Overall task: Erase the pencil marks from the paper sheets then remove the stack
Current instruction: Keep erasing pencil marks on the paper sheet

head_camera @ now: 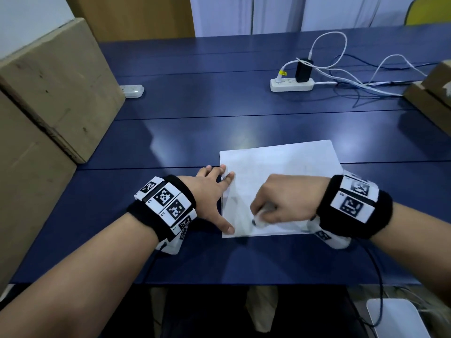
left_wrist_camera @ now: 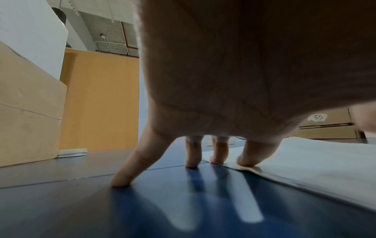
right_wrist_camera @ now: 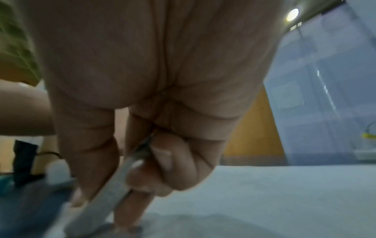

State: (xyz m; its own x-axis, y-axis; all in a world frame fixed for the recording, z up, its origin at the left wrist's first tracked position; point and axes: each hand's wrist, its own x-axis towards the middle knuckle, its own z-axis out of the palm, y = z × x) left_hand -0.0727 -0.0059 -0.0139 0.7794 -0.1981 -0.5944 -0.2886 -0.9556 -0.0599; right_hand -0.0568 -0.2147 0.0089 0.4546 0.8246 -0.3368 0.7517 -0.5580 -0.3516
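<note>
A stack of white paper sheets lies on the blue table in front of me. My left hand is spread flat at the stack's left edge, with straight fingers pressing on the paper and the thumb on its near left corner. My right hand grips a white eraser and holds it against the sheet near the front edge. In the right wrist view, blurred, the fingers curl round the pale eraser over the paper.
Cardboard boxes stand along the left, and more boxes sit at the right edge. At the back lies a white power strip with a black charger and loose cables. Another small white strip rests by the left boxes.
</note>
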